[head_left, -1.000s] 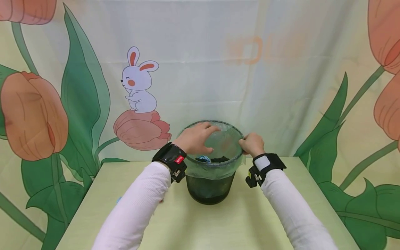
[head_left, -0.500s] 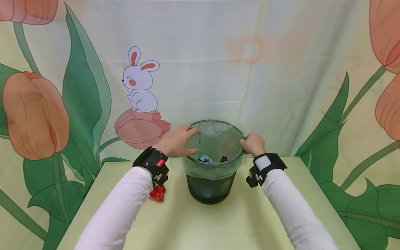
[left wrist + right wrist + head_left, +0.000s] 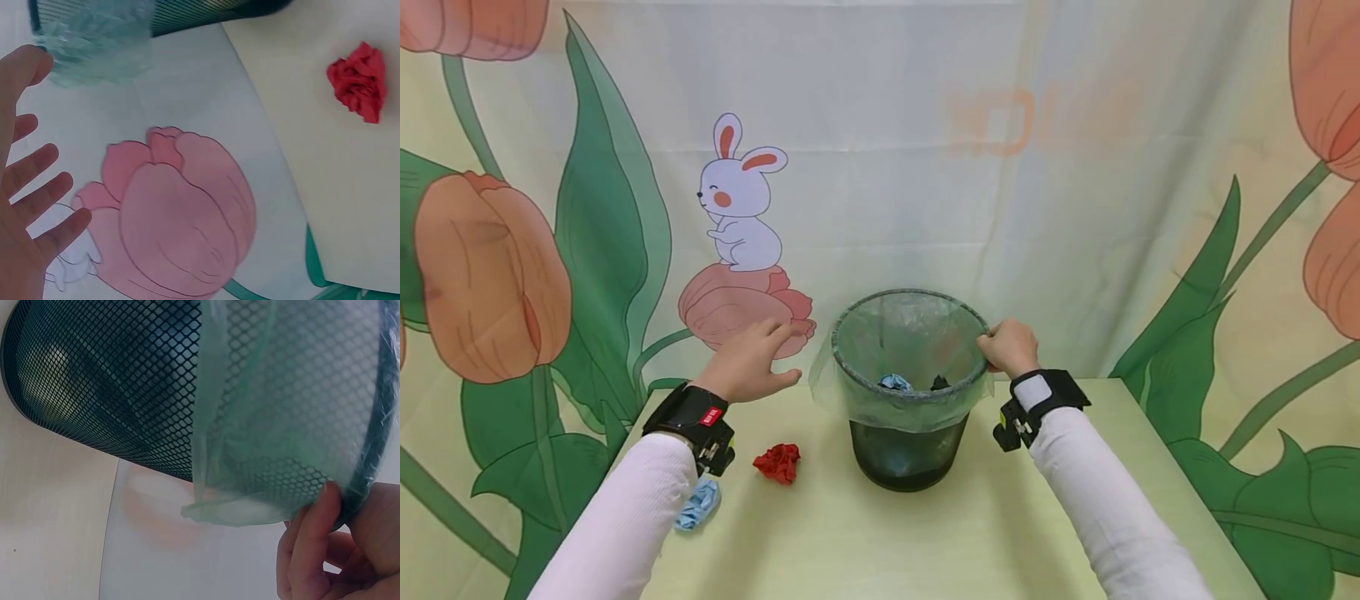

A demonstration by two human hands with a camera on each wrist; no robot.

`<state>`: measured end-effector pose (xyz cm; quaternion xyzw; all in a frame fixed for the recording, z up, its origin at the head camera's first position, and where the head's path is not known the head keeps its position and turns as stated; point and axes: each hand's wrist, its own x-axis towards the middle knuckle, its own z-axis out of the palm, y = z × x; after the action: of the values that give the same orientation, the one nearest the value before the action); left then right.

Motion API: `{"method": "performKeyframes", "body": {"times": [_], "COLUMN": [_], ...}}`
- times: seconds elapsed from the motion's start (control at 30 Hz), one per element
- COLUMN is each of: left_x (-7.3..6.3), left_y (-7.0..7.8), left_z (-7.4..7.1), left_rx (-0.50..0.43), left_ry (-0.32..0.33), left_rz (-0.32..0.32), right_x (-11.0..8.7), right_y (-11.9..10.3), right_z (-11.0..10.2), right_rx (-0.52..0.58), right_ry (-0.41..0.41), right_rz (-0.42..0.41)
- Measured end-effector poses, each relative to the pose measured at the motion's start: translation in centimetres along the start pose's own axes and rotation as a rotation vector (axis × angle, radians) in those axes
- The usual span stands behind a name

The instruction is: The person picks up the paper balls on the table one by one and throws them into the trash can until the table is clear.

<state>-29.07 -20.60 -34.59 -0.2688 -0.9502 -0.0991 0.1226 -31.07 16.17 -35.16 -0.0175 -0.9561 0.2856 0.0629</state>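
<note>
A dark mesh trash can (image 3: 906, 458) stands upright on the table, lined with a translucent green plastic bag (image 3: 895, 412) folded over its rim. My right hand (image 3: 1011, 347) pinches the rim and bag at the right side; the right wrist view shows its fingers (image 3: 319, 531) curled there. My left hand (image 3: 748, 362) hangs in the air left of the can, fingers spread, holding nothing. Inside the can lie a crumpled blue paper ball (image 3: 895, 382) and a black crumpled piece (image 3: 939, 383). A crumpled red paper ball (image 3: 778, 463) sits on the table below my left hand.
A crumpled light blue paper ball (image 3: 698, 504) lies on the table (image 3: 880, 550) beside my left forearm, partly hidden by it. Behind the table hangs a cloth backdrop (image 3: 880, 167) printed with tulips and a rabbit.
My left hand has moved left from above the can, out past its rim. The red and light blue paper balls have come into view. My right hand stays on the rim.
</note>
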Motion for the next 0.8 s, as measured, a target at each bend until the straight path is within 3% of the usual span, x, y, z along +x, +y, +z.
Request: {"method": "performKeyframes", "body": {"times": [0.37, 0.8], "left_x": [-3.4, -9.3], "left_y": [-2.8, -5.7], "left_z": [3.4, 7.6], "left_rx": [0.003, -0.018], "left_ry": [0.003, -0.07], "left_rz": [-0.116, -0.273], "right_x": [0.0, 0.0], "right_y": [0.4, -0.1], "right_z": [0.1, 0.1], "right_rx": [0.006, 0.009], "right_ry": [0.016, 0.017], "right_rz": [0.016, 0.029]}}
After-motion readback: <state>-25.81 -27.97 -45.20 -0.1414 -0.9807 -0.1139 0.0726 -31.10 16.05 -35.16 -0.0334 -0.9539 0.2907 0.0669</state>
